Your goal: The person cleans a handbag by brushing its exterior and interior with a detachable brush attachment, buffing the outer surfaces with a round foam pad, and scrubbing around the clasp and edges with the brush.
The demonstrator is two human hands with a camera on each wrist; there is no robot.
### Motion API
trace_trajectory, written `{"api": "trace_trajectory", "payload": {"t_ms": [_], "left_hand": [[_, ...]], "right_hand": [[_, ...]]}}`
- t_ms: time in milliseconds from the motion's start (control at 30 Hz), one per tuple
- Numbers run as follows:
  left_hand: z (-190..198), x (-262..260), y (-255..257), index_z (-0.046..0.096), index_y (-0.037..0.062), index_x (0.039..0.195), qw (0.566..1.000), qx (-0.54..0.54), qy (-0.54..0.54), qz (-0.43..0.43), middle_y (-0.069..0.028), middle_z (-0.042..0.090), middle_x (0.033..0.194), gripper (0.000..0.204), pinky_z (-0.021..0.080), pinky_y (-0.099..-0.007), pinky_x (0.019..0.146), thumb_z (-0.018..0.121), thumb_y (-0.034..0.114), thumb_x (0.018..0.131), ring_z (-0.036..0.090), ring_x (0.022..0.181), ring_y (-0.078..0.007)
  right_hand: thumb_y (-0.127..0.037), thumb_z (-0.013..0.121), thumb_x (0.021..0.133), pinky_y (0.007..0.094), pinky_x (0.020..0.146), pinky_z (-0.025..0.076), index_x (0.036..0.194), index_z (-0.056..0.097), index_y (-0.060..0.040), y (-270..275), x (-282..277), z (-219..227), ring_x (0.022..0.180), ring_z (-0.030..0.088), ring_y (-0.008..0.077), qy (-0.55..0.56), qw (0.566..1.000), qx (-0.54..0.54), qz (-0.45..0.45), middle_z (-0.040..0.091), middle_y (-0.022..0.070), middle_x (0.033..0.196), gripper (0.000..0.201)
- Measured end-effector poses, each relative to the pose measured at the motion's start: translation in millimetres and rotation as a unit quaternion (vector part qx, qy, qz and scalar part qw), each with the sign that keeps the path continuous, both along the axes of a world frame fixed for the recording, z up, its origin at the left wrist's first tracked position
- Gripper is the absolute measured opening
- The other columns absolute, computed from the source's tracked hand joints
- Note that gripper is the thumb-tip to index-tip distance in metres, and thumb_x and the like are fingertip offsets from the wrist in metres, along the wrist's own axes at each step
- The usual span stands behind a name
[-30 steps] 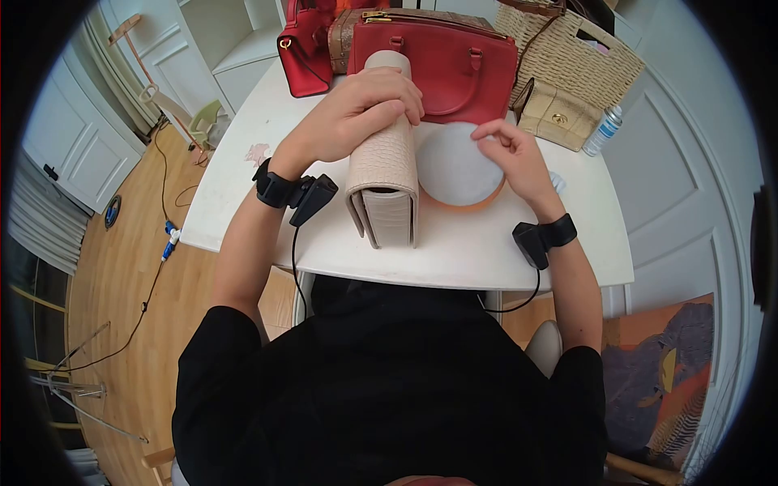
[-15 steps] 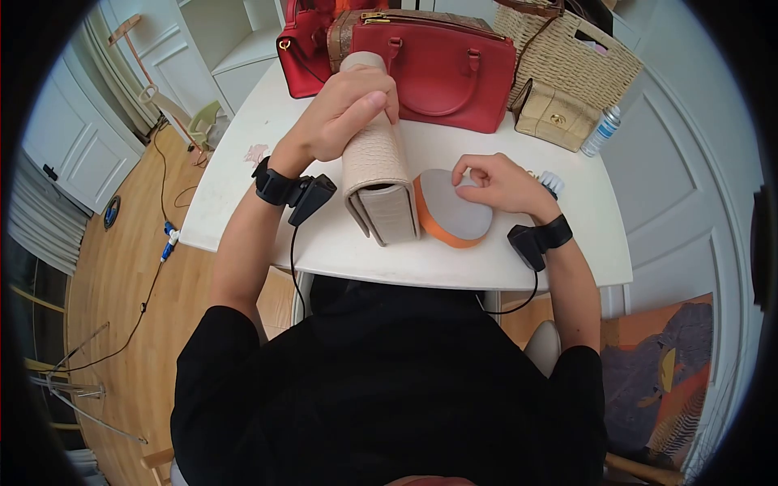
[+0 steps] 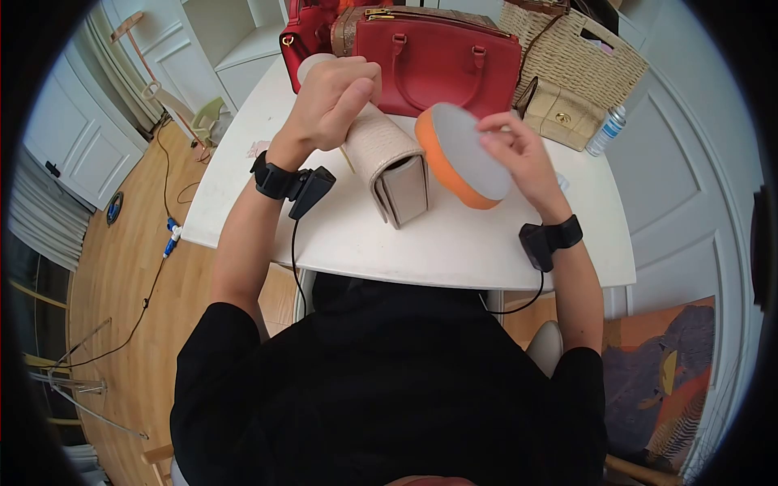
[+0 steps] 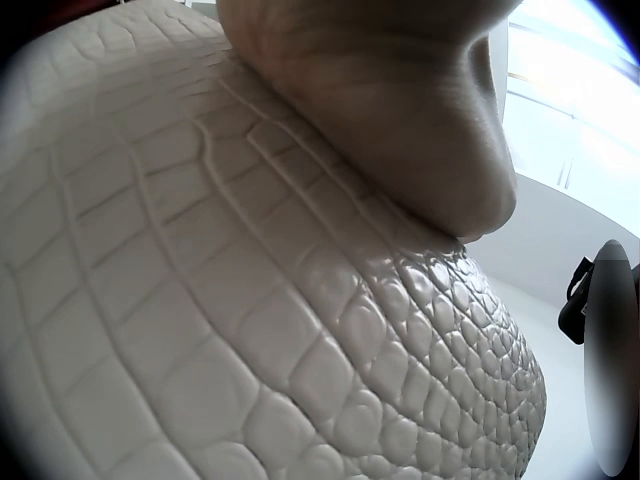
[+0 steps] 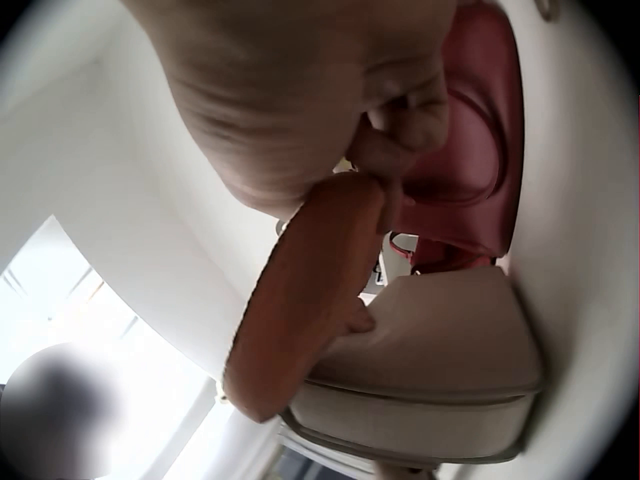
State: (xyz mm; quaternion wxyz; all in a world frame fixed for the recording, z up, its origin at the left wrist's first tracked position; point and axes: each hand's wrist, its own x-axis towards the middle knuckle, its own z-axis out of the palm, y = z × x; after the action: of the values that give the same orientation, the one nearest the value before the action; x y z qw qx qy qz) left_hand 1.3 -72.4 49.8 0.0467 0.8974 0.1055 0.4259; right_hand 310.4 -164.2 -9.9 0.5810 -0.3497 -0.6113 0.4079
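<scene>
Work looks partway, neither thing released: the left hand [image 3: 334, 99] curls round the pale bag [image 3: 381, 146] behind the front edge of the table [image 3: 356, 251], the right hand [image 3: 527, 166] seemingly pinching the orange-rimmed disc [image 3: 468, 150] beside it.

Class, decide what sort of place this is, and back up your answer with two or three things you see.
Probably a room in a home: the wooden floor, the panelled white door and the long pale curtain all suggest it.
</scene>
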Motion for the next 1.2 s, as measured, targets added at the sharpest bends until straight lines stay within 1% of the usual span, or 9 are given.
{"api": "trace_trajectory", "payload": {"t_ms": [67,133,200,300,433,533,567,667,1200], "left_hand": [[1.8,1.2,-0.4,0.058,0.0013,0.075,0.999,-0.019,0.012,0.038,-0.013,0.059,0.072,0.056,0.042,-0.0398,0.069,0.033,0.044,0.101,0.056,0.07,-0.0311],[1.2,3.8,1.0,0.06,-0.0003,0.076,0.996,-0.036,0.023,0.077,-0.0131,0.065,0.077,0.066,0.044,-0.0374,0.073,0.029,0.052,0.101,0.059,0.072,-0.0308],[-3.8,5.8,3.2,0.065,0.0,0.083,0.995,-0.062,-0.013,0.074,-0.0147,0.066,0.081,0.061,0.046,-0.0397,0.078,0.03,0.045,0.103,0.062,0.079,-0.0328],[-3.5,3.8,4.7,0.069,0.0015,0.091,0.994,-0.011,0.034,0.103,-0.0152,0.068,0.087,0.055,0.047,-0.0424,0.085,0.03,0.039,0.105,0.063,0.087,-0.0345],[-6.1,-5.2,17.8,0.07,0.0031,0.095,0.988,0.054,0.059,0.129,-0.015,0.069,0.093,0.05,0.047,-0.0445,0.09,0.032,0.034,0.106,0.064,0.093,-0.0358],[-7.8,-7.2,21.5,0.068,0.0026,0.095,0.989,0.064,0.037,0.125,-0.0155,0.068,0.093,0.047,0.047,-0.0459,0.089,0.034,0.033,0.105,0.063,0.093,-0.0376],[-5.6,-7.7,17.3,0.068,0.0027,0.092,0.98,0.065,0.058,0.177,-0.0154,0.067,0.09,0.046,0.047,-0.0459,0.085,0.037,0.033,0.105,0.063,0.091,-0.0373],[-1.9,-1.9,2.0,0.067,0.0029,0.088,0.96,0.058,0.067,0.265,-0.0147,0.066,0.084,0.044,0.048,-0.0457,0.077,0.042,0.035,0.104,0.063,0.085,-0.0367],[-2.6,5.3,-0.7,0.072,0.0035,0.088,0.959,0.026,0.023,0.283,-0.014,0.068,0.078,0.045,0.049,-0.0446,0.068,0.051,0.04,0.103,0.065,0.074,-0.0339]], "right_hand": [[-0.019,0.065,0.101,0.0239,0.058,0.041,0.11,0.07,-0.0066,-0.7,4.2,-0.2,0.062,0.057,0.0037,-0.296,0.955,-0.006,0.016,0.064,-0.0034,0.068,0.016],[-0.019,0.066,0.099,0.0262,0.057,0.042,0.107,0.071,-0.0076,-2.0,1.8,0.8,0.06,0.058,0.0072,-0.372,0.928,-0.029,0.016,0.062,0.0001,0.064,0.015],[-0.022,0.068,0.094,0.0338,0.056,0.043,0.102,0.074,-0.0096,-3.5,-1.1,0.5,0.055,0.06,0.0184,-0.459,0.887,-0.043,-0.004,0.062,0.0095,0.06,0.016],[-0.024,0.069,0.094,0.0364,0.057,0.045,0.102,0.074,-0.009,0.0,7.5,-5.0,0.056,0.062,0.0214,-0.507,0.857,-0.027,-0.088,0.063,0.0103,0.061,0.018],[-0.024,0.069,0.096,0.0341,0.059,0.046,0.103,0.075,-0.0091,6.2,13.6,-8.9,0.058,0.06,0.0202,-0.49,0.852,0.001,-0.187,0.063,0.0099,0.064,0.017],[-0.02,0.061,0.104,0.0283,0.056,0.039,0.113,0.073,-0.0099,20.2,17.9,-17.2,0.056,0.047,0.0106,-0.265,0.92,0.128,-0.26,0.06,0.0012,0.067,0.018],[-0.02,0.061,0.104,0.0283,0.056,0.039,0.113,0.073,-0.0099,17.4,17.2,-13.7,0.056,0.047,0.0106,-0.265,0.92,0.127,-0.26,0.06,0.0012,0.067,0.018],[-0.02,0.056,0.109,0.0203,0.053,0.028,0.125,0.066,-0.0064,9.2,11.3,0.6,0.058,0.038,-0.0007,-0.014,0.979,0.036,-0.199,0.065,-0.005,0.078,0.023],[-0.042,0.079,0.093,0.0218,0.061,0.042,0.14,0.05,0.0012,7.5,13.9,3.5,0.075,0.062,0.0056,-0.197,0.962,-0.185,-0.044,0.074,0.0081,0.094,0.07]]}}
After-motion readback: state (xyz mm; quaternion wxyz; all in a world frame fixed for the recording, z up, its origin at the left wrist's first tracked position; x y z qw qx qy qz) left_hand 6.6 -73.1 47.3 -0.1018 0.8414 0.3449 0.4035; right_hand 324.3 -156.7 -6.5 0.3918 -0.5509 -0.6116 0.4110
